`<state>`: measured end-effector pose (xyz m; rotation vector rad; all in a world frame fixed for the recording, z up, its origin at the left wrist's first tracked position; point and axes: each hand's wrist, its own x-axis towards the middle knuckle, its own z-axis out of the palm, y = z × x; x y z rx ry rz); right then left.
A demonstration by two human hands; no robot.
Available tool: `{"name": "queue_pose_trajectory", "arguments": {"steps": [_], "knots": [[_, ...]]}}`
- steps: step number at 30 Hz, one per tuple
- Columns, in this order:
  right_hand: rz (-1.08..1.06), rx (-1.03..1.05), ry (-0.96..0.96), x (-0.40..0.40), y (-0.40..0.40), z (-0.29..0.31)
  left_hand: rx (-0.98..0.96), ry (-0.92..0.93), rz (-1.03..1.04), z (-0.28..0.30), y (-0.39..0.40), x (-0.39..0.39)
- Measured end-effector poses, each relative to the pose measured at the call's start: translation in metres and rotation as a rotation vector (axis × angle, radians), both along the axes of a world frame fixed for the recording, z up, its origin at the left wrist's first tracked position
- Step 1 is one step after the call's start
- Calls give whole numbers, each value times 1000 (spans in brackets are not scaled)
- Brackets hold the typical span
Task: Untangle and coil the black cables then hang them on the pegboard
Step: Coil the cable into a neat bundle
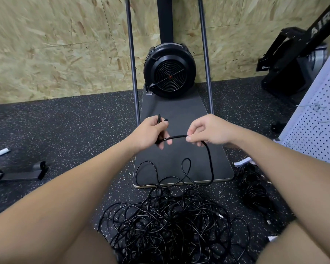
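A big tangle of black cables (166, 223) lies on the speckled floor between my knees. One black cable (210, 161) rises from it to my hands, held above the dark base plate. My left hand (151, 132) grips the cable's end, with the plug tip sticking up above the fist. My right hand (206, 130) pinches the same cable a short span to the right, and the cable drops in a loop from there to the pile. A white pegboard (316, 126) leans at the right edge.
A fan machine (170, 73) with two upright rails stands on a dark base plate (179, 164) against the chipboard wall. A smaller heap of black cables (253, 189) lies at the right by the pegboard. A black metal foot (21, 172) sits left; gym equipment stands far right.
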<state>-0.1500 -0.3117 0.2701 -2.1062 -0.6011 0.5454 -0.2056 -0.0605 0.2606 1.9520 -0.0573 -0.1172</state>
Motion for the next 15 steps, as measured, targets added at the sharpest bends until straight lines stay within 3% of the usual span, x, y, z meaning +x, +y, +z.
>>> {"name": "queue_pose_trajectory", "arguments": {"steps": [6, 10, 12, 15], "knots": [[-153, 60, -204, -1, 12, 3, -146, 149, -124, -6, -11, -5], [-283, 67, -380, 3, 19, 3, -300, 127, -157, -8, -14, -4], [-346, 125, -303, 9, 15, -2, -375, 109, -110, -4, -15, -5], [-320, 264, -30, 17, 2, -17, -439, 82, -3, -1, -10, -4]]}}
